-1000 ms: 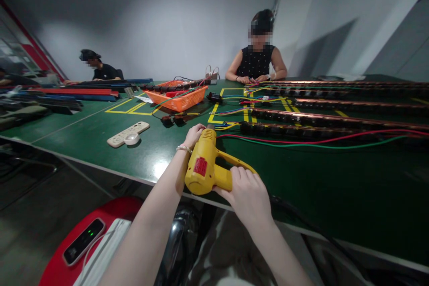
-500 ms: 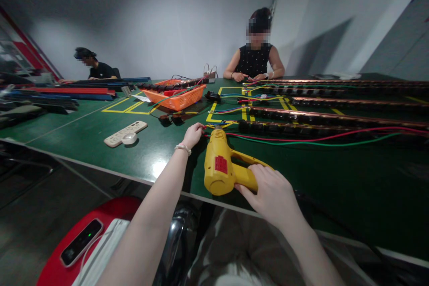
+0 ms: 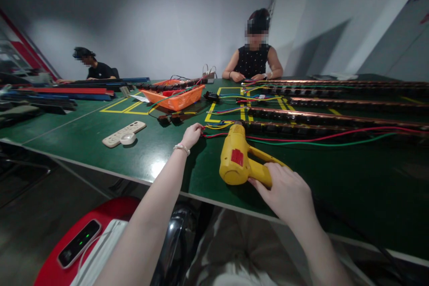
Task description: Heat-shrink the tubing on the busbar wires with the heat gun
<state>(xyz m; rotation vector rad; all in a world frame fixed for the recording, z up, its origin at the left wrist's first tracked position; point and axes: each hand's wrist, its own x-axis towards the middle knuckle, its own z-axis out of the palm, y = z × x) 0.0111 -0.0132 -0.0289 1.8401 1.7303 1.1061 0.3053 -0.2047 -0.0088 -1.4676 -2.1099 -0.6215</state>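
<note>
My right hand point(image 3: 288, 190) is wrapped round the handle of a yellow heat gun point(image 3: 236, 156) with a red label. Its nozzle points away from me, over the near end of a long dark bar with copper edges point(image 3: 288, 128). My left hand point(image 3: 193, 135) pinches the ends of several thin coloured wires point(image 3: 217, 127) that run from that bar. A red wire point(image 3: 311, 139) and a green wire point(image 3: 335, 144) stretch along the table to the right. What the nozzle covers beneath it is hidden.
An orange basket point(image 3: 177, 99) holding similar parts stands beyond my left hand. A beige power strip point(image 3: 117, 134) and a white tape roll point(image 3: 128, 139) lie at left. More copper-edged bars point(image 3: 335, 118) lie behind. One person point(image 3: 254, 62) sits opposite, another point(image 3: 100, 70) far left.
My right hand has moved the heat gun to the right and slightly away, from near my left hand toward the bar's end. My left hand stays at the wire ends.
</note>
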